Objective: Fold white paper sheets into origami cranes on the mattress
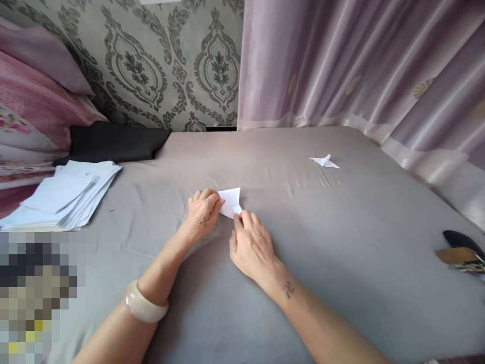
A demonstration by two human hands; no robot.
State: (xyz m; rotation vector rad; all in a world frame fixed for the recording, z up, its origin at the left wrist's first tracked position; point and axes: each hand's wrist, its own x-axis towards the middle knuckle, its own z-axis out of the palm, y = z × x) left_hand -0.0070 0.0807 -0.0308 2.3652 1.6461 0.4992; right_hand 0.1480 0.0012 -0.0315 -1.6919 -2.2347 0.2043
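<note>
A small piece of folded white paper (230,200) lies on the grey sheet in front of me, between my hands. My left hand (204,211) grips its left side, thumb on top and fingers curled behind. At the paper's lower right corner, my right hand (253,241) pinches or presses the edge with its fingertips; part of that corner is hidden under the fingers. A narrow flap is turned up near the right fingertips. Farther back on the right, a folded paper crane (326,161) rests with its wings spread, touched by neither hand.
A stack of white paper (62,194) lies at the left, with a black folded item (117,141) behind it. Purple curtains (322,60) hang along the back right. At the right edge sit a brown and black object (460,253). The lower left corner is pixelated.
</note>
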